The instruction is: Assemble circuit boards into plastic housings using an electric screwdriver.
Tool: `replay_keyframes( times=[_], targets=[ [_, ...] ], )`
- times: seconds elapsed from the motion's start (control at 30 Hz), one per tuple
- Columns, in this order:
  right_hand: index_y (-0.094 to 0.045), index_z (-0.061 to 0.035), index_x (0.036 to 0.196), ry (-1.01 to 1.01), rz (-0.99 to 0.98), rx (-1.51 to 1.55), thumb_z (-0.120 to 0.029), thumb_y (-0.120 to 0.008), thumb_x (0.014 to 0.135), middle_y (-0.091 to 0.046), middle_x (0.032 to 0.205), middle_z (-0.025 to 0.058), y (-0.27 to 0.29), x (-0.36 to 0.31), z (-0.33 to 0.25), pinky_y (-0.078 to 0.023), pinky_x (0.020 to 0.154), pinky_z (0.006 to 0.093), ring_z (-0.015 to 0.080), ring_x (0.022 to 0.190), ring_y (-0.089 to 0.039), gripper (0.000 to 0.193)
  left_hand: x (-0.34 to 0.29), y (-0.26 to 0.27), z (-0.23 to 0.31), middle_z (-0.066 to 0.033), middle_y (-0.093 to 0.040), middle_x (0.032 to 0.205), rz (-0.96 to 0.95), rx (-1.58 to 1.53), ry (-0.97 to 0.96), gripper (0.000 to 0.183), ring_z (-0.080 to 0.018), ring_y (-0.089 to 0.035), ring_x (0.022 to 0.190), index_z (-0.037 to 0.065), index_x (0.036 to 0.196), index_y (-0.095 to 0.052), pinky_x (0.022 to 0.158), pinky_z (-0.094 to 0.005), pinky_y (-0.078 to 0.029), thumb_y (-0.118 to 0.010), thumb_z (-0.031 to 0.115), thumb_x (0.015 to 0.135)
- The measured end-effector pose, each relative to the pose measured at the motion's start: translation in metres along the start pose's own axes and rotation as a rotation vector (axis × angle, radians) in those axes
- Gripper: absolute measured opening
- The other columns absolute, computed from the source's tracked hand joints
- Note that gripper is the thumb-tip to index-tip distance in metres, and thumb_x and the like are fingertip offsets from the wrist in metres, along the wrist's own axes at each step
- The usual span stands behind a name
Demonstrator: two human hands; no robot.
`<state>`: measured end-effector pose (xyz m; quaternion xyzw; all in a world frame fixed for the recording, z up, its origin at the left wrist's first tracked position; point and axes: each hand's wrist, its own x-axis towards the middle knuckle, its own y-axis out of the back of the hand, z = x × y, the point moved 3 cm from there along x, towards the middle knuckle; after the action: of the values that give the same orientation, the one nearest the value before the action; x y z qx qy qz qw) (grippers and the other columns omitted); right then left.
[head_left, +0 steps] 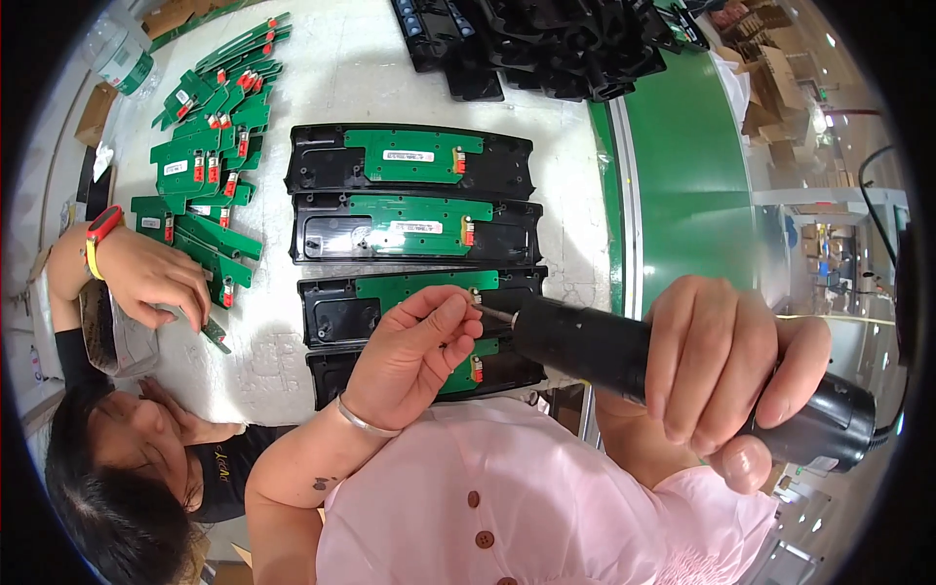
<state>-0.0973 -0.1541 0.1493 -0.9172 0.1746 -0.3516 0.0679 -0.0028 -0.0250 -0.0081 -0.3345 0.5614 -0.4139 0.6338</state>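
My right hand (721,366) is wrapped round a black electric screwdriver (583,343), which lies nearly level with its bit pointing left. My left hand (414,351) pinches thumb and forefinger together at the tip of the bit; whatever is between them is too small to make out. Both hands are over the nearer black plastic panels. Beneath them, one panel (336,320) carries a green circuit board (409,284), and the nearest panel (522,372) is partly covered by my left hand. Farther off, two more panels (507,166) hold green boards with white labels and red-and-white connectors.
Loose green circuit boards (180,166) are heaped at the left. There a co-worker's hand (161,278), with a red-and-yellow wristband, touches a small board piece (215,336). Black plastic parts (546,44) are piled at the back. A green surface (682,166) runs along the right. A bottle (122,58) stands far left.
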Motion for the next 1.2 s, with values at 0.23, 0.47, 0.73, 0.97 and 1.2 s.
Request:
replay_keyframes(
  times=[0.23,0.47,0.73,0.97,1.2],
  targets=[
    [-0.045,-0.0092,0.079,0.013,-0.031,0.007,-0.003,-0.067,0.065,-0.057,0.055,0.0024,0.004,-0.005,-0.003,-0.049,0.044,0.0206,0.0092,0.043,-0.054,0.027,0.005,-0.006,-0.008,-0.0051,-0.061,0.087,-0.091,-0.023,0.026,0.017,-0.0112,-0.06,0.08,0.003,0.098,-0.058,0.071,-0.0208,-0.05,-0.054,0.016,0.089],
    [-0.044,-0.005,0.089,-0.014,0.136,-0.072,-0.005,-0.056,0.07,-0.047,0.051,0.0,0.02,-0.001,0.028,-0.04,0.045,0.0249,0.0113,0.042,-0.046,0.023,0.006,-0.043,-0.01,-0.0155,-0.056,0.109,-0.01,-0.019,0.195,0.037,-0.0219,-0.057,0.099,-0.005,0.115,-0.048,0.087,-0.0283,-0.047,-0.038,0.025,0.096],
    [-0.046,0.0024,0.089,-0.119,0.432,-0.211,0.004,-0.049,0.068,-0.05,0.061,0.0061,0.065,0.001,0.076,-0.046,0.05,0.0298,0.0129,0.046,-0.046,0.021,-0.004,-0.013,-0.007,-0.0164,-0.058,0.102,-0.071,0.25,0.122,0.027,-0.0234,-0.059,0.095,-0.001,0.109,-0.049,0.082,-0.0293,-0.049,-0.038,0.02,0.096],
    [-0.046,0.0019,0.084,-0.152,0.415,-0.193,0.004,-0.051,0.067,-0.049,0.058,0.0059,0.067,0.003,0.084,-0.045,0.049,0.0287,0.0122,0.045,-0.046,0.017,-0.002,-0.005,-0.001,-0.0103,-0.061,0.093,-0.116,0.262,0.07,0.018,-0.0166,-0.062,0.086,0.002,0.099,-0.053,0.073,-0.0231,-0.05,-0.048,0.018,0.092],
    [-0.045,0.0016,0.081,-0.203,0.288,-0.253,0.004,-0.052,0.069,-0.049,0.057,0.0047,0.066,0.007,0.09,-0.042,0.044,0.0248,0.0115,0.045,-0.048,0.014,-0.003,-0.007,0.001,-0.0075,-0.062,0.092,0.093,0.251,0.022,0.016,-0.0134,-0.062,0.082,0.002,0.101,-0.057,0.071,-0.0211,-0.052,-0.055,0.01,0.087]
  ],
)
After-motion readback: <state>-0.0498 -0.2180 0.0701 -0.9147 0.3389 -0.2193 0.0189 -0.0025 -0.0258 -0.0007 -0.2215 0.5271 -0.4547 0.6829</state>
